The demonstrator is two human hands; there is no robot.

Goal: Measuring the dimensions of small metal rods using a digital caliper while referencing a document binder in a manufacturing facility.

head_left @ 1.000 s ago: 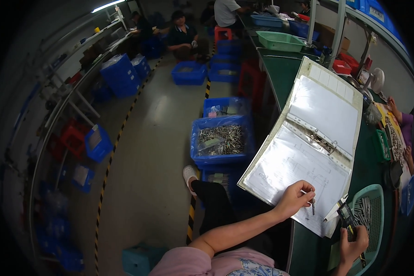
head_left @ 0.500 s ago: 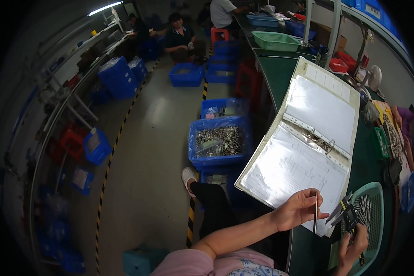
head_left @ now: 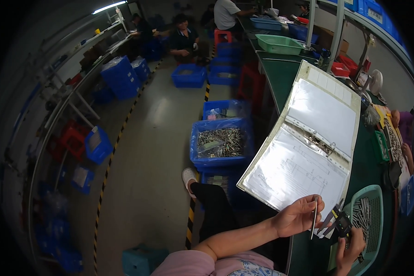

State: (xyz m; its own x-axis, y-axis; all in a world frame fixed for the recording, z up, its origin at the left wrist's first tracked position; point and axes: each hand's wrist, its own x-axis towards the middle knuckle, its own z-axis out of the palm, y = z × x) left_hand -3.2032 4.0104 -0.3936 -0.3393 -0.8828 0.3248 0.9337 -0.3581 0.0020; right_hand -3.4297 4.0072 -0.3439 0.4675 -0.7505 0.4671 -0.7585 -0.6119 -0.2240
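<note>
My left hand [head_left: 300,216] pinches a thin metal rod [head_left: 314,218] that hangs nearly upright from its fingertips. Close beside it, a digital caliper [head_left: 339,223] is gripped in my right hand [head_left: 352,248], its jaws pointing toward the rod. The jaws look apart from the rod, though the gap is hard to judge. Under and behind the caliper sits a pale green basket [head_left: 378,216] holding several similar metal rods [head_left: 361,212]. An open ring binder [head_left: 272,138] lies beyond my hands, a line drawing on its lower sheet [head_left: 299,172].
Blue bins [head_left: 221,161] full of metal parts are stacked on the floor left of the green bench [head_left: 273,85]. A light green tray [head_left: 278,44] stands farther along it. A small fan [head_left: 375,82] is at right. Other people sit at the back and at the right edge.
My right hand and the caliper have turned slightly, its display now facing up more. My left hand has shifted a little down with the rod, which leans slightly more. The view has moved slightly.
</note>
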